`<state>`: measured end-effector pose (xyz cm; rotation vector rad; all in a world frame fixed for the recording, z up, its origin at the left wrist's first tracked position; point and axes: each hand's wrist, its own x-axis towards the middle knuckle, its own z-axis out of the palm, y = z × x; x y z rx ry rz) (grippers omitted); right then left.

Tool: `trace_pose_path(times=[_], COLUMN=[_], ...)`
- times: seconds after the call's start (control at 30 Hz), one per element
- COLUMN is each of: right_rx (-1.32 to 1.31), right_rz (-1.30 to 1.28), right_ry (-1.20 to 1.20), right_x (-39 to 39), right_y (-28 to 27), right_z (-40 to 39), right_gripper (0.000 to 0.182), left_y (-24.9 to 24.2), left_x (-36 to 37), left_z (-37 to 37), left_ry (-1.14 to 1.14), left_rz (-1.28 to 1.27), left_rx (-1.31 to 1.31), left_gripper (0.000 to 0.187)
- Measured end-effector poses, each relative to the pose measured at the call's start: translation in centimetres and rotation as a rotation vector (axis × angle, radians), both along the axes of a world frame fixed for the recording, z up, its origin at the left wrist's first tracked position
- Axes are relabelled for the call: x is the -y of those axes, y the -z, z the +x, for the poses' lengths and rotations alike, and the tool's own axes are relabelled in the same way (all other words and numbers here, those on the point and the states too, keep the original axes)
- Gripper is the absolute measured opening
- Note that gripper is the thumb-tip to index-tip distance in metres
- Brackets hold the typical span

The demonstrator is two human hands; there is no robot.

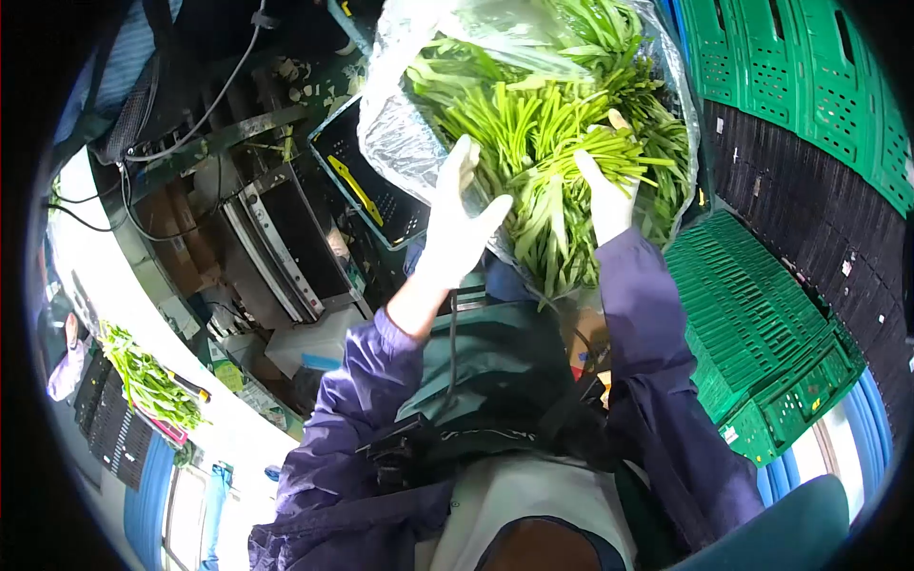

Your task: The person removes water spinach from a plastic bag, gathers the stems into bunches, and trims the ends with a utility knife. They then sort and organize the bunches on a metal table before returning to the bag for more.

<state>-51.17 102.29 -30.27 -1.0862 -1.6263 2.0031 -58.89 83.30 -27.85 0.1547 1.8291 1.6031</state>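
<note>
Pretty cluttered workroom here: metal-framed machinery (271, 243) and looping dark cables over on the left, and a dark ribbed surface (800, 200) with pale scraps on it over on the right. Perforated green plastic crates (795, 57) stand at the far right, with a slatted green plastic crate stack (752, 314) nearer; its little white label (730, 434) is too small to read. The crinkly clear plastic bag (390, 124) sits front and centre, stuffed with long leafy greens (609, 29). The right hand (614, 195) is curled around a bundle of slim, pale-green stems (571, 157) over the bag, cut ends poking out rightward. The left hand (462, 224) is wide open, thumb spread, nothing in its grip, beside the bag's near left edge; can't tell if they touch. Just left of that there's a black perforated plastic crate (395, 217) with a yellow bar (354, 188).
</note>
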Motion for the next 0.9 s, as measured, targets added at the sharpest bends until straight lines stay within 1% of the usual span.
trace_pose_path(times=[0.07,0.1,0.13,0.2,0.23,0.27,0.33,0.37,0.4,0.43,0.47,0.53,0.57,0.6,0.63,0.67,0.7,0.73,0.77,0.8,0.83,0.87,0.9], right_rx=[-0.037,-0.077,-0.097,-0.104,-0.11,-0.111,-0.125,-0.131,-0.134,-0.109,-0.08,-0.107,-0.161,-0.218,-0.237,-0.033,0.017,0.069,0.118,0.119,0.077,0.034,-0.021], right_rz=[-0.059,-0.075,-0.078,-0.1,-0.11,-0.108,-0.146,-0.156,-0.155,-0.135,-0.114,-0.126,-0.207,-0.289,-0.395,0.103,0.235,0.368,0.311,0.308,0.292,0.277,0.155], right_ry=[0.007,-0.006,-0.003,0.038,0.036,0.046,0.067,0.054,0.06,0.055,0.051,-0.007,-0.036,-0.066,-0.058,-0.362,-0.486,-0.607,-0.686,-0.682,-0.584,-0.487,-0.292], right_x=[-0.1,-0.1,0.0,0.1,-0.1,-0.1,-0.2,-0.4,-0.5,-0.5,-0.5,-0.3,0.2,0.9,1.5,1.2,1.0,0.6,0.3,0.1,-0.4,-0.8,-1.2], right_y=[-0.2,0.2,0.2,0.1,0.2,0.2,-0.2,-0.3,-0.6,-1.1,-1.4,-1.1,-0.9,-1.1,-1.5,-0.5,-2.2,-4.4,-5.1,-4.9,-4.7,-4.4,-4.2], right_z=[0.4,0.7,0.8,0.9,1.2,1.4,1.6,1.8,1.8,1.8,1.8,1.7,1.7,1.3,0.6,1.8,1.3,0.6,0.5,0.7,0.8,0.8,0.7], right_gripper=[0.067,0.069,0.07,0.071,0.072,0.072,0.074,0.079,0.079,0.082,0.085,0.09,0.092,0.093,0.098,0.102,0.105,0.108,0.114,0.114,0.114,0.114,0.099], left_y=[1.3,2.1,2.8,3.7,3.8,3.9,5.0,5.2,3.8,2.6,4.1,3.3,3.4,4.9,5.8,6.8,7.6,8.5,8.4,8.2,6.1,6.7,7.4], left_x=[-1.4,-2.5,-3.4,-4.9,-5.4,-5.9,-6.3,-6.0,-5.9,-6.5,-6.0,-6.6,-7.3,-7.6,-8.4,-9.4,-9.8,-8.0,-7.8,-7.7,-8.0,-7.9,-7.5], left_z=[-1.1,-1.5,-2.0,-2.8,-2.9,-3.0,-2.7,-2.0,-1.6,-1.0,0.3,1.4,1.9,2.1,1.8,1.4,1.5,2.8,2.8,2.8,1.3,1.0,0.8], left_ry=[0.176,0.196,0.204,0.189,0.127,0.047,-0.062,0.01,0.083,0.112,0.249,0.444,0.4,0.358,0.363,0.073,-0.226,-0.138,-0.091,-0.045,-0.157,-0.08,-0.079], left_rz=[-0.072,-0.128,-0.123,-0.294,-0.317,-0.261,-0.059,-0.035,-0.01,0.174,0.015,-0.141,-0.171,-0.151,-0.15,0.116,0.368,0.342,0.356,0.367,0.867,0.521,0.52], left_rx=[-0.07,-0.074,-0.074,-0.281,-0.343,-0.322,-0.079,-0.065,-0.052,0.044,-0.156,-0.509,-0.557,-0.616,-0.617,0.066,0.751,0.322,0.144,-0.032,0.723,0.418,0.419], left_gripper=[0.099,0.111,0.111,0.115,0.116,0.117,0.118,0.121,0.123,0.125,0.129,0.133,0.136,0.125,0.125,0.113,0.101,0.075,0.067,0.059,0.06,0.057,0.057])
